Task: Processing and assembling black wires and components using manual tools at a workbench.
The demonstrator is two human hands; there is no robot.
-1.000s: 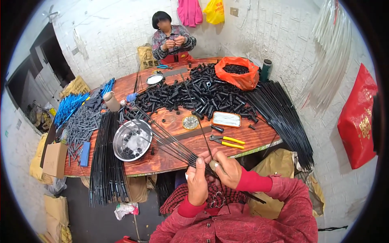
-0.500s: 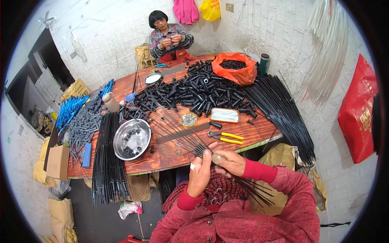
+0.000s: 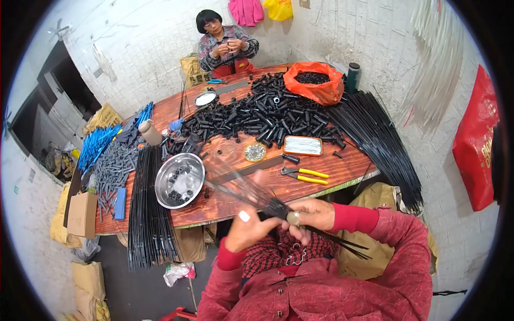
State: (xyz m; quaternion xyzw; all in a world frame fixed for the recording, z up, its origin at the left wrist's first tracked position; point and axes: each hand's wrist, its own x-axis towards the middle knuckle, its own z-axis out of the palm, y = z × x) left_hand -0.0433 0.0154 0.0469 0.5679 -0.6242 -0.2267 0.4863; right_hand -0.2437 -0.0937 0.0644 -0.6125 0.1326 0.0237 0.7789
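My right hand [image 3: 316, 215] is closed round a bundle of thin black rods [image 3: 345, 243], held over my lap at the table's near edge. The rods' far ends fan out toward the upper left and are smeared by motion. Beside the bundle, my left hand [image 3: 245, 233] has its thumb stretched toward the rods and its fingers apart, partly blurred behind them. A white patch sits on that hand. Something rounded and yellowish covers part of my right thumb. Just beyond my hands lie cutting pliers with yellow handles [image 3: 310, 176].
A metal bowl [image 3: 200, 167] holds small black rings. Black tubular parts [image 3: 257, 115] heap across the table around an orange bag [image 3: 334, 92]. Rod bundles overhang at left [image 3: 143, 214] and right [image 3: 383, 144]. A tray of white sticks [image 3: 303, 145] stands near the pliers. A co-worker [image 3: 225, 45] sits opposite.
My left hand has left its grip at the bundle, moving slightly left and opening. The rods' fanned ends have swung and blurred. My right hand keeps hold, a little lower and farther right.
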